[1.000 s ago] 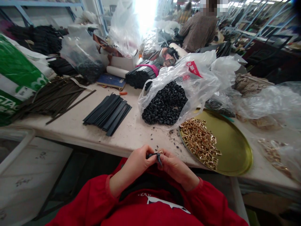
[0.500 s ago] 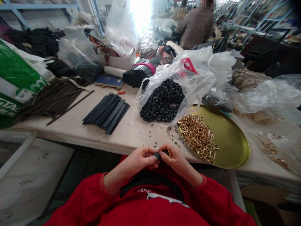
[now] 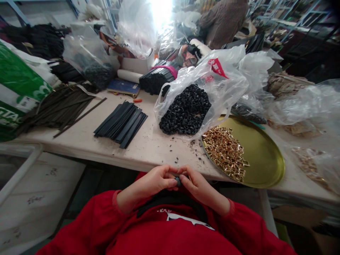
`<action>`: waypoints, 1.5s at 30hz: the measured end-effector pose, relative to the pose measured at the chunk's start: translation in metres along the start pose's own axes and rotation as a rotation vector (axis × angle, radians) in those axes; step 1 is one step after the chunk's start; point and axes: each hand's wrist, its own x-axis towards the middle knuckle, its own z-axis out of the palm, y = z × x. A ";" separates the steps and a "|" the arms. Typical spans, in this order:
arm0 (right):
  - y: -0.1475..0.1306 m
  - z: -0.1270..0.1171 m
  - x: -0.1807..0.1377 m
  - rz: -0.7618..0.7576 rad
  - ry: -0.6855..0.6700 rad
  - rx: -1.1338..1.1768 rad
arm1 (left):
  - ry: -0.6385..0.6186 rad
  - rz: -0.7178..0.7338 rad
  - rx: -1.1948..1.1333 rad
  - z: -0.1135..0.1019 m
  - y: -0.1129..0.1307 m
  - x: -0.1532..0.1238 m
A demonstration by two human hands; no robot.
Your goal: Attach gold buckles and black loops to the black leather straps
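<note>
Just off the table's front edge, my left hand point(image 3: 159, 180) pinches a small dark strap piece point(image 3: 177, 181) between thumb and fingers. My right hand point(image 3: 196, 184) closes on the same piece from the other side, its fingertips almost meeting the left ones. A bit of gold metal shows by the right fingers, mostly covered by them. Beyond the hands, a clear plastic bag point(image 3: 228, 83) lies open with many small black loops point(image 3: 184, 113) in it. To the right, gold rectangular buckles point(image 3: 225, 152) are heaped on a round gold tray point(image 3: 261, 156).
Black flat strips point(image 3: 120, 124) lie stacked on the table point(image 3: 156, 152), with brown strips point(image 3: 61, 109) further left. A blue notebook point(image 3: 123, 88) and a banded black bundle point(image 3: 156, 79) sit behind. Another person point(image 3: 225, 23) is at the back. A white bin point(image 3: 34, 194) stands at left.
The dark piece has turned between my fingers, and less of it and of the gold metal shows. Both hands stay nearly in place; the view has tilted slightly downward.
</note>
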 end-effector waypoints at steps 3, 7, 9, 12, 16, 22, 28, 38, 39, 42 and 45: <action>0.000 0.001 0.003 -0.082 -0.014 -0.043 | 0.025 0.017 0.061 -0.002 0.005 0.001; 0.003 0.002 0.009 -0.149 0.084 -0.043 | -0.004 0.007 0.179 -0.005 0.023 -0.001; 0.006 0.003 0.014 -0.147 0.134 -0.107 | -0.026 -0.034 0.376 -0.008 0.034 -0.002; 0.008 0.005 0.024 -0.159 0.143 -0.135 | -0.023 -0.015 0.724 -0.013 0.043 0.000; 0.011 0.006 0.048 -0.159 0.234 -0.104 | 0.010 0.115 1.042 -0.022 0.044 0.018; 0.026 -0.005 0.089 -0.200 0.396 -0.532 | 0.771 0.031 1.579 -0.097 0.068 0.038; 0.035 -0.006 0.091 -0.195 0.455 -0.429 | 1.037 -0.102 1.656 -0.155 0.077 0.047; 0.033 -0.066 0.099 -0.093 0.691 -0.433 | 1.038 -0.019 1.679 -0.154 0.073 0.046; 0.033 -0.071 0.102 -0.079 0.672 -0.492 | 1.043 -0.015 1.682 -0.153 0.076 0.043; 0.029 -0.079 0.114 -0.050 0.593 -0.708 | 1.086 0.036 1.582 -0.138 0.082 0.031; 0.027 -0.079 0.124 0.030 0.499 -0.927 | 0.925 0.189 1.134 -0.106 0.078 0.021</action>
